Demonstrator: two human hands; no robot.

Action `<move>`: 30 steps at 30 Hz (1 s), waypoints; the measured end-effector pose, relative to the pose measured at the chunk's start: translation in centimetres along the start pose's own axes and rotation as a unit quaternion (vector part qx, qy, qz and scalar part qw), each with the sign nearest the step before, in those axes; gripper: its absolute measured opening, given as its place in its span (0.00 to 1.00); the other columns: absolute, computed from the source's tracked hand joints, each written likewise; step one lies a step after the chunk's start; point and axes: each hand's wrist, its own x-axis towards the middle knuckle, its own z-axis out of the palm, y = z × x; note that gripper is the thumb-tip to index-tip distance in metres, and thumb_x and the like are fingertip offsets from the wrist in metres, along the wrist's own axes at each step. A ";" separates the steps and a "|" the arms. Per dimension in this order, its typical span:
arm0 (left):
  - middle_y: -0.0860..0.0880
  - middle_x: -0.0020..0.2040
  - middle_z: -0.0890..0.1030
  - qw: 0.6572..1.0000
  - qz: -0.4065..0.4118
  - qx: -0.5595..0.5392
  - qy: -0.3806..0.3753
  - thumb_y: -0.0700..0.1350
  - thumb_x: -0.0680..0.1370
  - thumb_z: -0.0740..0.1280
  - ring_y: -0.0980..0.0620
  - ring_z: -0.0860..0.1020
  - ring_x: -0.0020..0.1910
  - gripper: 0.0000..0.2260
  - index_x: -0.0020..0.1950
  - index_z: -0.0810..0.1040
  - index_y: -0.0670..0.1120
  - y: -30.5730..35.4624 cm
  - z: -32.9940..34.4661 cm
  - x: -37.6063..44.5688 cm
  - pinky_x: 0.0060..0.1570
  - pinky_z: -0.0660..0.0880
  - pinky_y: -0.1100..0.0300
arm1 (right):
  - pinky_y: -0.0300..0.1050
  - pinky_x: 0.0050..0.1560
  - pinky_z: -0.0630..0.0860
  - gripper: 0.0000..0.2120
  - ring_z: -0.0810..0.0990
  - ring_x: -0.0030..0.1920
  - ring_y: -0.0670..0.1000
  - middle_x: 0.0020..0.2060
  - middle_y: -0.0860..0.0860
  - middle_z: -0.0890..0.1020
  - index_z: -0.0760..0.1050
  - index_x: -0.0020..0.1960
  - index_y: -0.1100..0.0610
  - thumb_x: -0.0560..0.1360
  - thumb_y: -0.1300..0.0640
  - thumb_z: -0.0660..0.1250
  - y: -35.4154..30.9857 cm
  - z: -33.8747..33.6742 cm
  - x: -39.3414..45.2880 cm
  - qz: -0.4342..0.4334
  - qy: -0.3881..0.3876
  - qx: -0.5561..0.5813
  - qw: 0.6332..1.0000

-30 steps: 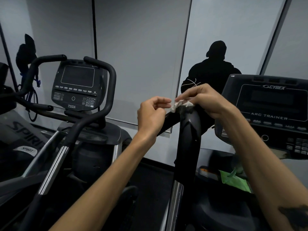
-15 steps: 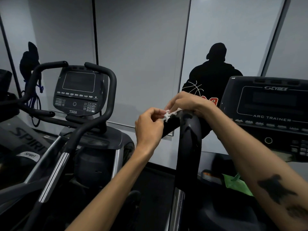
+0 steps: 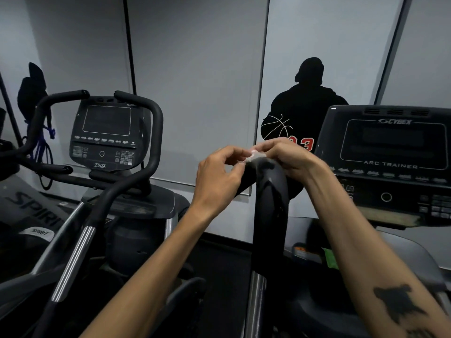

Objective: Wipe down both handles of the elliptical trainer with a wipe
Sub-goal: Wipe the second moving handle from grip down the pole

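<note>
Both hands bunch the wipe on the crown of the near handle

The left hand, which a second ago sat a little apart, has closed in and now pinches the left edge of the white wipe (a small crumpled wad); the wipe has stayed on top of the black handle while the view drifted; the right hand curls over it from the far side, fingers gripping wipe and handle top together; I judge the wipe is being gathered for a stroke, so this handle is barely begun and the other is untouched.
</note>
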 end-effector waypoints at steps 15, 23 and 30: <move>0.56 0.44 0.86 0.997 0.041 -0.021 -0.055 0.43 0.77 0.73 0.59 0.83 0.47 0.03 0.48 0.86 0.50 2.1 0.4 1.4 0.51 0.82 0.54 | 0.48 0.47 0.73 0.11 0.79 0.39 0.56 0.35 0.60 0.80 0.81 0.45 0.71 0.67 0.77 0.63 1.0 0.4 0.0 -0.039 0.080 0.024 0.996; 0.52 0.41 0.87 0.994 -0.020 -0.035 -0.103 0.58 0.69 0.71 0.52 0.85 0.48 0.10 0.43 0.87 0.55 2.5 0.5 1.6 0.58 0.79 0.44 | 0.50 0.52 0.74 0.11 0.79 0.45 0.59 0.36 0.55 0.83 0.86 0.38 0.57 0.74 0.70 0.71 3.2 -0.8 -1.3 -0.086 0.094 0.092 0.988; 0.56 0.45 0.87 0.995 -0.011 -0.019 -0.097 0.53 0.74 0.71 0.57 0.83 0.51 0.07 0.43 0.86 0.52 2.3 0.5 1.3 0.61 0.78 0.50 | 0.49 0.49 0.74 0.14 0.76 0.47 0.60 0.46 0.64 0.80 0.81 0.55 0.71 0.75 0.72 0.60 5.9 1.9 0.0 0.004 0.132 0.164 0.978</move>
